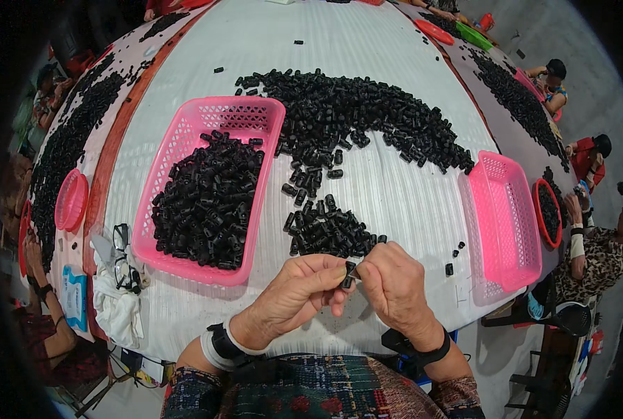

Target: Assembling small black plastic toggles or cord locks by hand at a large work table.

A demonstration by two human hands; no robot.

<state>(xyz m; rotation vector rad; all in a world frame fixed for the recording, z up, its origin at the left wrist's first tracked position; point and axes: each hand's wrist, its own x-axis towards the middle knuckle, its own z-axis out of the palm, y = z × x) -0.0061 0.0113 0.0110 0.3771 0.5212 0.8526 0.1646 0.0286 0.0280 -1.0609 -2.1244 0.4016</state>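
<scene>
My left hand (303, 285) pinches a small black cylindrical plastic piece (348, 274) between thumb and fingers, close to the table's front edge. Right beside it, my right hand (397, 286) is closed, its thumb and forefinger up against the piece. A thin pale sliver shows between those fingertips and the piece; what it is I cannot make out. Just beyond both hands lies a small heap of the same black pieces (329, 230). A larger curved heap (357, 105) spreads behind it. To the left, a pink plastic basket (159, 260) holds many black pieces.
An empty-looking pink basket (510, 234) stands at right, near a few loose pieces (450, 269). Eyeglasses (124, 269) and white cloth (116, 307) lie at left, beside a blue-and-white packet (75, 297). Other people work along side tables with black heaps and a red basket (547, 213).
</scene>
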